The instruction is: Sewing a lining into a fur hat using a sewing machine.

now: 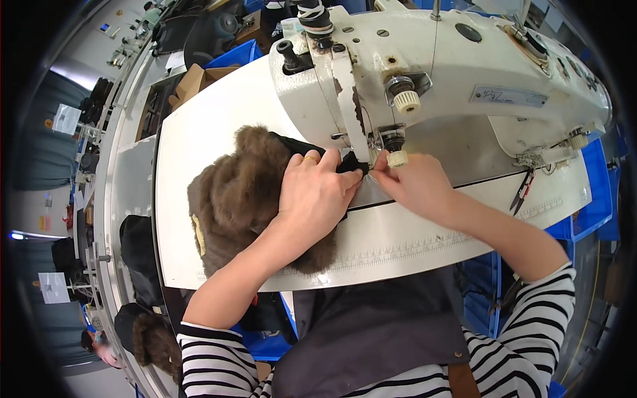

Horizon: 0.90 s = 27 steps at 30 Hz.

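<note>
A brown fur piece (229,192) lies bunched on the white sewing table, with black cloth (352,164) along its far right edge. My left hand (312,192) is closed on that cloth, pressing it beside the presser foot of the white sewing machine (451,73). A ring is on one of its fingers. Close by the needle, on the other side, my right hand (418,186) is pinched; what sits between its fingertips is hidden or too small to name. A yellowish patch shows at the fur's left edge.
Small scissors (523,192) with red on the handles lie at the table's right, near a printed ruler (424,244). A blue bin (595,192) adjoins the right edge. Another black and brown fur item (151,345) is at lower left. A cardboard box (192,83) stands behind.
</note>
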### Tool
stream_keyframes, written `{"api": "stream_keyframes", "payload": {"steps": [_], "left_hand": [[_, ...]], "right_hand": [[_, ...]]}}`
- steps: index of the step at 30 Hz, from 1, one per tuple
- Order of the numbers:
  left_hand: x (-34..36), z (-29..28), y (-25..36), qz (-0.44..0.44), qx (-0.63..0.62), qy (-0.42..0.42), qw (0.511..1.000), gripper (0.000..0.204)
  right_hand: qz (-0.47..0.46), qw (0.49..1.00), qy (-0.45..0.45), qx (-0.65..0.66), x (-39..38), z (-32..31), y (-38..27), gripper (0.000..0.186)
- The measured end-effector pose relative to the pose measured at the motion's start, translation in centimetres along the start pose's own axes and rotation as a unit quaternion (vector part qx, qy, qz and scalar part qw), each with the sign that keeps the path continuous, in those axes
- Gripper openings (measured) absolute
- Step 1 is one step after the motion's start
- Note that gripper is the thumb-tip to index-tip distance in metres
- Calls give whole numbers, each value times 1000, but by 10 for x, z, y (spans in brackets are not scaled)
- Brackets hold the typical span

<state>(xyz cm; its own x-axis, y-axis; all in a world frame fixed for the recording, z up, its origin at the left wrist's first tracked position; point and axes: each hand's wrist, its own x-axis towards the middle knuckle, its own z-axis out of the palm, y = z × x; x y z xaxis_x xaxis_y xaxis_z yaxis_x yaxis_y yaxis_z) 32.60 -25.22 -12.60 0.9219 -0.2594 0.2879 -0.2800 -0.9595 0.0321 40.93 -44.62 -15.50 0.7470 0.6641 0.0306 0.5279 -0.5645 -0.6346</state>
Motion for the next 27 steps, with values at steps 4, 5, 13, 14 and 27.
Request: {"api": "stream_keyframes", "payload": {"steps": [4,5,13,14,27], "left_hand": [[0,0,-1,5,-2,-21,1000,10],[0,0,-1,3,-10,-16,1000,10],[-3,-4,-6,-103,-90,51,989,11],[-1,-3,-8,-109,-87,45,989,10],[22,-14,-6,-200,-164,-143,955,21]], "right_hand": [[-199,970,82,-115,-19,13,12,32],[-216,966,78,-122,-20,15,15,34],[-295,931,80,-201,-20,19,21,34],[-294,931,83,-201,-21,19,20,33],[-310,928,92,-187,-20,21,19,23]]}}
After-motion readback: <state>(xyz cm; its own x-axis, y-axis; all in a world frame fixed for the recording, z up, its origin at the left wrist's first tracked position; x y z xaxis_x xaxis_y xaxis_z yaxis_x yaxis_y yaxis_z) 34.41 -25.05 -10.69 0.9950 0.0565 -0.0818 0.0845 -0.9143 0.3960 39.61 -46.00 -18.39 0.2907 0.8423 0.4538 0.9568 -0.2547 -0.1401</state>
